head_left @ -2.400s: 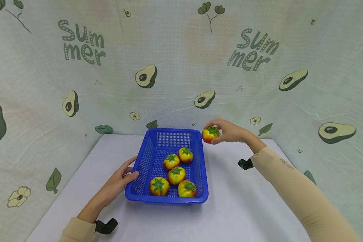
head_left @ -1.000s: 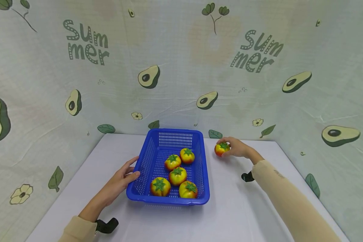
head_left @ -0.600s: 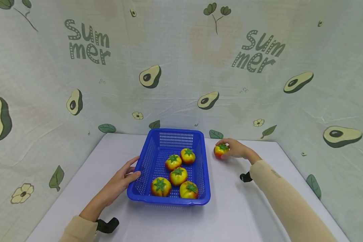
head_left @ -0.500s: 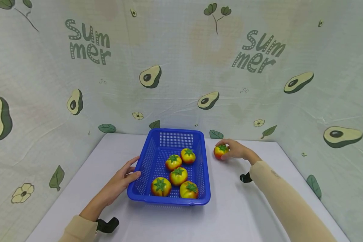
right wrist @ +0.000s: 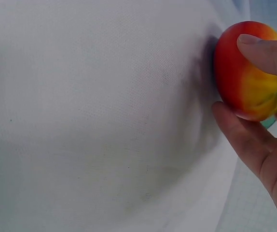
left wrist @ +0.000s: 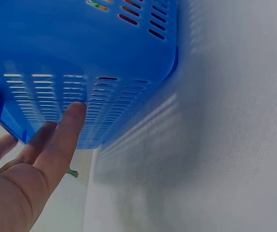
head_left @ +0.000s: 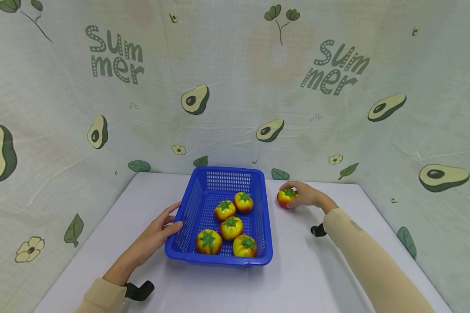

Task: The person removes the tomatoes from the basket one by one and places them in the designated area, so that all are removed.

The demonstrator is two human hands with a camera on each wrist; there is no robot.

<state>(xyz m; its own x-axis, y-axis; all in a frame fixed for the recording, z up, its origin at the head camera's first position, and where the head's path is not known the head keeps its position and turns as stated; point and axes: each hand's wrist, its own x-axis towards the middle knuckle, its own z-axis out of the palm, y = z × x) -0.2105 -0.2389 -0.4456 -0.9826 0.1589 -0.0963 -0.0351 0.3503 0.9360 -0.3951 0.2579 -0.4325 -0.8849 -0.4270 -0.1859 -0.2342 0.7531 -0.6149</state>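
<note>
The right hand [head_left: 303, 194] has lowered its pinched tomato [head_left: 283, 200] to the bench [head_left: 297, 269], right of the basket [head_left: 219, 259] the loosely spread left hand [head_left: 156, 231] touches.

The head view looks forward-down; close wrist views share its basket [head_left: 218, 259] (left) and held fruit [head_left: 283, 198] (right).

PASSAGE: tabletop [head_left: 293, 265] right-front of basket [head_left: 219, 259] | BLOCKED: rear by backdrop [head_left: 227, 143], left rim [head_left: 188, 184] by left fingers [head_left: 174, 228]

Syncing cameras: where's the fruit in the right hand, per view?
Head: the fruit is right of centre, beside the basket, in the right hand.
Left wrist: not visible.
Right wrist: upper right, in that same hand.
Shared landmark: white table, in all three.
</note>
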